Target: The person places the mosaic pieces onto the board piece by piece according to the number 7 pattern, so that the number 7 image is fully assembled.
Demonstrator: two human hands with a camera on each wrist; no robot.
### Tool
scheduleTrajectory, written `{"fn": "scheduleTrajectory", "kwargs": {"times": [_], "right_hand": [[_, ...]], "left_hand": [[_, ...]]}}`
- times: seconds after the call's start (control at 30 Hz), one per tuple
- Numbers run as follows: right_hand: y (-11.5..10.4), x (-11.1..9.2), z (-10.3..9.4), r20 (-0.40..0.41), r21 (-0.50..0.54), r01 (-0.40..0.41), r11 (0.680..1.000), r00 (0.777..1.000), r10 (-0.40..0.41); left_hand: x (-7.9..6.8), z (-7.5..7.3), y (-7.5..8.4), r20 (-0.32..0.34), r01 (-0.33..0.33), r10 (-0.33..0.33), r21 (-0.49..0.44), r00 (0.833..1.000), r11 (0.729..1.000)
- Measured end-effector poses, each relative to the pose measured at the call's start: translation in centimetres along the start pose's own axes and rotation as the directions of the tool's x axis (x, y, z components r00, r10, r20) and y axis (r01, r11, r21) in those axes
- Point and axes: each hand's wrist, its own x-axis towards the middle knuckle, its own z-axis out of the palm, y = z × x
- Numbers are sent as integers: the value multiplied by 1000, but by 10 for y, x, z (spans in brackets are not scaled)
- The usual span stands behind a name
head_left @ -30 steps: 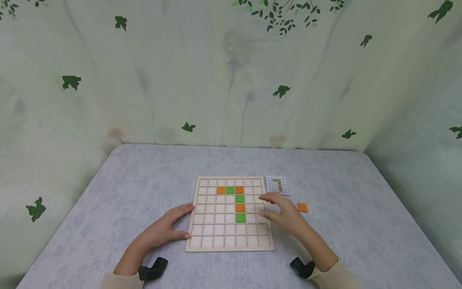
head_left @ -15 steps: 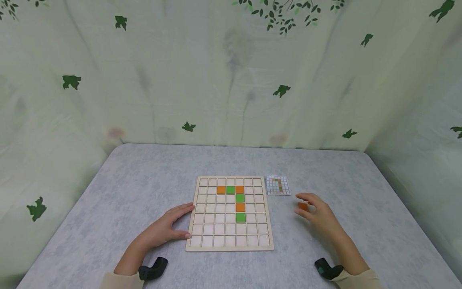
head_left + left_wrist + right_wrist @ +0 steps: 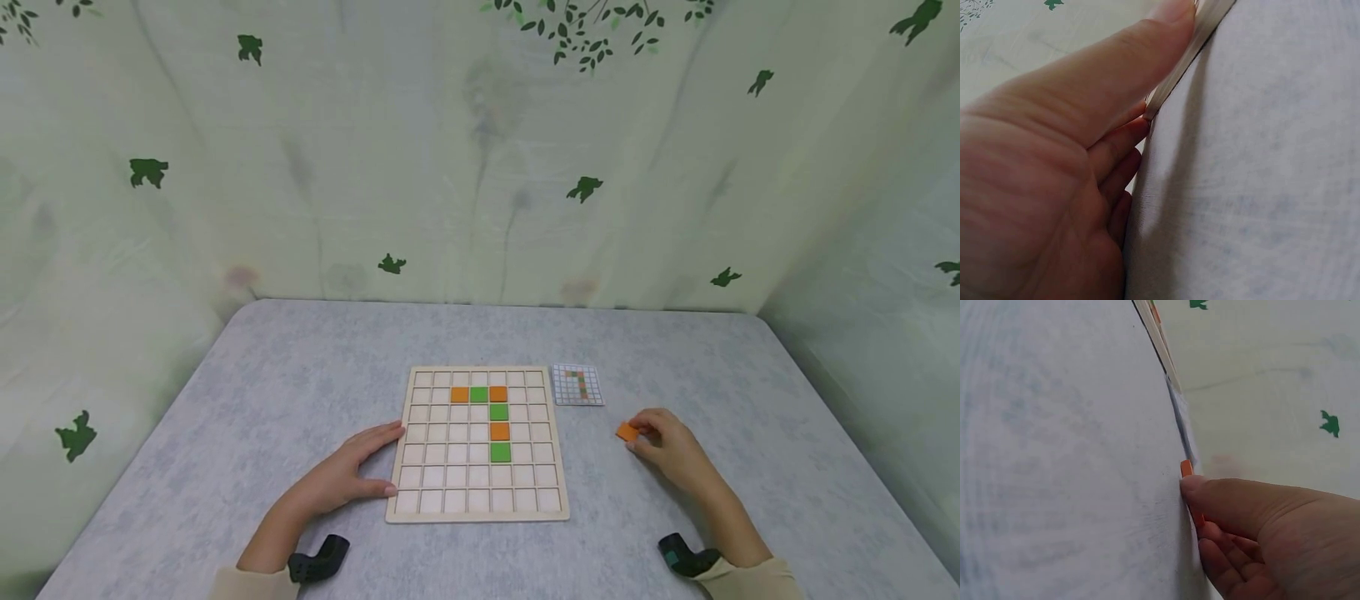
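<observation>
A pale wooden grid board (image 3: 457,477) lies on the table with several orange and green square tiles in its cells, forming a row that turns down into a column. My left hand (image 3: 341,472) rests along the board's left edge, thumb and fingertips touching the rim; the left wrist view shows the thumb (image 3: 1116,65) at that edge. Right of the board, my right hand (image 3: 670,446) pinches a loose orange tile (image 3: 626,432) between thumb and fingers. In the right wrist view the orange tile (image 3: 1186,469) appears edge-on, close over the table surface.
A small printed card (image 3: 577,385) with a coloured grid pattern lies by the board's upper right corner. The grey mottled table (image 3: 315,350) ends at a pale curtain (image 3: 450,167) with leaf and bird shapes. Black wrist devices (image 3: 321,560) sit on both wrists.
My right hand has moved right from over the board's edge to the loose orange tile and now pinches it, tilting it slightly. My left hand has stayed on the board's edge.
</observation>
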Motion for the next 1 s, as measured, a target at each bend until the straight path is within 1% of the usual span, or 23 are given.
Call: {"fn": "scheduleTrajectory", "kwargs": {"times": [0.13, 0.23, 0.3, 0.43, 0.5, 0.6, 0.7, 0.8, 0.87, 0.93, 1.0], "right_hand": [[-9, -1, -1, 26, 24, -41, 999, 999, 40], [-23, 0, 0, 46, 62, -46, 997, 998, 44], [-33, 0, 1, 45, 80, -21, 997, 999, 17], [-54, 2, 8, 37, 111, 89, 990, 995, -94], [-65, 3, 13, 52, 132, 147, 980, 986, -156], [-80, 4, 25, 89, 173, 224, 959, 966, -242], [-92, 4, 40, 134, 224, 272, 936, 943, -306], [-101, 3, 54, 189, 264, 271, 926, 927, -325], [-105, 2, 62, 227, 279, 250, 927, 921, -317], [-108, 1, 69, 258, 274, 234, 933, 917, -305], [-109, 0, 74, 270, 262, 232, 937, 915, -302]], "left_hand": [[-1, 0, 0, -1, -2, 2, -4, 1000, 1000], [-1, 0, 0, -4, 1, -1, -12, 1000, 1000], [-1, 0, 1, -5, 1, -1, -10, 1000, 1000], [-1, 0, 1, -3, -1, 1, -21, 1000, 1000], [-1, 0, 1, -1, -4, 4, -26, 1000, 1000], [-1, 0, 2, -4, -4, 4, -36, 1000, 999], [-1, 0, 2, -7, 2, -3, -35, 1000, 999], [-1, 1, 2, -5, 6, -7, -34, 1000, 999], [-1, 1, 3, -4, 7, -7, -30, 1000, 1000], [-1, 1, 3, -3, 6, -6, -27, 1000, 1000], [0, 0, 3, -3, 7, -7, -22, 1000, 1000]]}}
